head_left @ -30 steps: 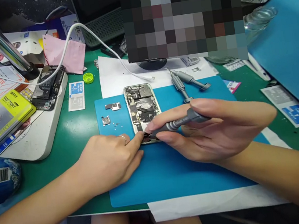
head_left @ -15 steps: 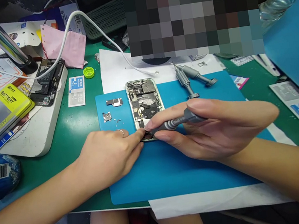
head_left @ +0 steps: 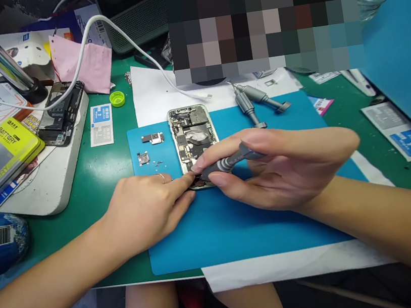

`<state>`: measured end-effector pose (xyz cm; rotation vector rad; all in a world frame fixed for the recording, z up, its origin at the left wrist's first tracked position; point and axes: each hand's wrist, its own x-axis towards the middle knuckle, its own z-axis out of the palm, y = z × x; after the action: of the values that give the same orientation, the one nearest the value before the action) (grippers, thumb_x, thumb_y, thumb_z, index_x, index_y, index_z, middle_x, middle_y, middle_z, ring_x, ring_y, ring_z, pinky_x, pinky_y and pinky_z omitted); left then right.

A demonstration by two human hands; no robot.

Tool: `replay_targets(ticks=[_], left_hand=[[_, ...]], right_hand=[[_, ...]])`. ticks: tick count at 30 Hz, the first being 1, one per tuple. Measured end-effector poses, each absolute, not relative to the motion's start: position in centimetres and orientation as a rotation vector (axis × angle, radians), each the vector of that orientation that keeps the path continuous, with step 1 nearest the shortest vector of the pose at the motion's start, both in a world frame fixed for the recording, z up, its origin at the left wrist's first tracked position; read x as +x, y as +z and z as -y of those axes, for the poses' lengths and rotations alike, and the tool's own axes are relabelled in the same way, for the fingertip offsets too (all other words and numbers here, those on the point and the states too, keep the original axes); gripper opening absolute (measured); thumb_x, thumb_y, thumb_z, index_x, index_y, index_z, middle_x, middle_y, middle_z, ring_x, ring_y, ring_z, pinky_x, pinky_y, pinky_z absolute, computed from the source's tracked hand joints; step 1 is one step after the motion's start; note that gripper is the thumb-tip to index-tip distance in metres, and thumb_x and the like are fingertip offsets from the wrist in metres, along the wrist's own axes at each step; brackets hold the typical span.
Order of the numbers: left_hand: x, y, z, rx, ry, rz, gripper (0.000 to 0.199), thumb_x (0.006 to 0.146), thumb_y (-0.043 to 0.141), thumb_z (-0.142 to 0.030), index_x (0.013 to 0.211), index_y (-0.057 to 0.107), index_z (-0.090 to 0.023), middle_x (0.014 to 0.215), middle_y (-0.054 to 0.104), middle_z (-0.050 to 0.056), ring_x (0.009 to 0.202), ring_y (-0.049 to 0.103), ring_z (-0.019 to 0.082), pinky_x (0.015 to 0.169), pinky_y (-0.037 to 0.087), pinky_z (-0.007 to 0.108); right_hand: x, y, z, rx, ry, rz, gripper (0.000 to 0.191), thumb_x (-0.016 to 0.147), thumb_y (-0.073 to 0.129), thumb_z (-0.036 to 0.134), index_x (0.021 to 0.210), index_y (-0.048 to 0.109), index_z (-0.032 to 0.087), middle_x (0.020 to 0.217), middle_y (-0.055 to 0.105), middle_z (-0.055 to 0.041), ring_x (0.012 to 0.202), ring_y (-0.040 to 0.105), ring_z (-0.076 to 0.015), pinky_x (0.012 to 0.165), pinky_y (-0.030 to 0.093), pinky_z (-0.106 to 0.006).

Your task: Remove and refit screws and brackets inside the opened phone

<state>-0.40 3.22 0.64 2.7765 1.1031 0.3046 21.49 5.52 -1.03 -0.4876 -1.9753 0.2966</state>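
Observation:
An opened smartphone [head_left: 197, 137] lies on the blue mat with its inner parts exposed. My left hand [head_left: 148, 208] has its fingers bent and closed at the phone's lower left edge, fingertips pressing there. In my right hand [head_left: 287, 168] is a grey screwdriver [head_left: 226, 164], gripped between thumb and fingers, with the handle's end against the index finger. It leans toward the phone's lower end; its tip is hidden by the fingers. Left of the phone are a metal-shielded part [head_left: 153, 139], a small bracket [head_left: 144, 158] and several tiny screws [head_left: 158, 163].
Two more grey screwdrivers [head_left: 248, 107] lie beyond the phone, near a white cable's plug [head_left: 208, 96]. A green cap [head_left: 117, 99] and a card [head_left: 101, 125] sit at left. Another opened phone [head_left: 62, 115] rests on a white box beside a yellow battery box [head_left: 3, 157].
The whole view has shifted slightly, so things appear farther left and up. My right hand and the screwdriver have swung a little to the left; my left hand stays at the phone.

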Motion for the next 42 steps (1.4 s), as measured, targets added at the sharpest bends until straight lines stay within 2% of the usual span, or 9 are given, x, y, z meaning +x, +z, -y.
replay_targets(ticks=[5, 10, 16, 22, 27, 33, 37, 42], left_hand=[[-0.5, 0.6, -3.2, 2.766, 0.289, -1.105, 0.031, 0.103, 0.05, -0.036, 0.124, 0.069, -0.024, 0.079, 0.074, -0.003, 0.065, 0.07, 0.018, 0.047, 0.031, 0.031], [-0.4, 0.6, -3.2, 2.762, 0.274, -1.115, 0.032, 0.103, 0.049, -0.037, 0.124, 0.069, -0.024, 0.08, 0.074, -0.002, 0.064, 0.07, 0.018, 0.046, 0.03, 0.032], [-0.4, 0.6, -3.3, 2.736, 0.28, -1.103, 0.031, 0.102, 0.051, -0.036, 0.125, 0.069, -0.024, 0.082, 0.075, -0.001, 0.066, 0.071, 0.019, 0.047, 0.032, 0.031], [-0.5, 0.6, -3.3, 2.727, 0.265, -1.097, 0.031, 0.103, 0.049, -0.035, 0.123, 0.069, -0.023, 0.079, 0.074, -0.001, 0.063, 0.07, 0.019, 0.047, 0.032, 0.031], [-0.6, 0.6, -3.4, 2.723, 0.29, -1.08, 0.03, 0.103, 0.05, -0.034, 0.123, 0.068, -0.022, 0.078, 0.073, -0.002, 0.063, 0.07, 0.018, 0.048, 0.034, 0.03], [-0.6, 0.6, -3.4, 2.715, 0.278, -1.074, 0.031, 0.102, 0.051, -0.035, 0.125, 0.067, -0.023, 0.079, 0.073, -0.001, 0.064, 0.07, 0.018, 0.048, 0.035, 0.029], [-0.6, 0.6, -3.3, 2.72, 0.279, -1.08, 0.03, 0.102, 0.05, -0.035, 0.122, 0.068, -0.023, 0.078, 0.073, -0.002, 0.062, 0.07, 0.017, 0.047, 0.034, 0.029], [-0.7, 0.6, -3.3, 2.72, 0.262, -1.081, 0.029, 0.102, 0.05, -0.035, 0.123, 0.067, -0.024, 0.079, 0.074, -0.002, 0.065, 0.071, 0.016, 0.048, 0.035, 0.028]], right_hand=[[21.8, -0.9, -5.4, -0.501, 0.25, 2.032, 0.082, 0.082, 0.065, 0.0, 0.155, 0.039, 0.028, 0.098, 0.077, -0.0031, 0.086, 0.075, -0.0144, 0.073, 0.067, -0.024], [22.1, -0.6, -5.6, -0.473, 0.161, 2.115, 0.087, 0.082, 0.071, 0.006, 0.158, 0.034, 0.028, 0.094, 0.078, -0.0034, 0.081, 0.076, -0.0176, 0.065, 0.067, -0.026], [22.0, -0.6, -5.6, -0.467, 0.164, 2.081, 0.082, 0.082, 0.067, 0.004, 0.156, 0.039, 0.024, 0.097, 0.078, -0.0067, 0.085, 0.077, -0.0187, 0.071, 0.069, -0.028], [21.7, -1.0, -5.6, -0.442, 0.179, 2.056, 0.087, 0.08, 0.071, 0.002, 0.156, 0.036, 0.024, 0.097, 0.078, -0.0069, 0.082, 0.076, -0.0182, 0.069, 0.068, -0.03], [21.7, -1.3, -5.6, -0.396, 0.24, 2.044, 0.083, 0.08, 0.069, 0.001, 0.155, 0.038, 0.02, 0.104, 0.076, -0.0121, 0.09, 0.076, -0.0216, 0.073, 0.068, -0.035], [21.6, -1.5, -5.6, -0.425, 0.223, 2.025, 0.078, 0.081, 0.066, 0.0, 0.152, 0.039, 0.022, 0.105, 0.076, -0.0105, 0.093, 0.076, -0.0203, 0.072, 0.068, -0.034], [21.6, -1.7, -5.6, -0.395, 0.28, 2.018, 0.083, 0.08, 0.073, 0.004, 0.153, 0.038, 0.021, 0.109, 0.075, -0.0122, 0.091, 0.076, -0.0222, 0.073, 0.069, -0.037], [21.5, -2.0, -5.5, -0.418, 0.304, 1.999, 0.083, 0.079, 0.065, -0.004, 0.153, 0.038, 0.022, 0.111, 0.075, -0.0105, 0.092, 0.076, -0.0212, 0.073, 0.069, -0.036]])
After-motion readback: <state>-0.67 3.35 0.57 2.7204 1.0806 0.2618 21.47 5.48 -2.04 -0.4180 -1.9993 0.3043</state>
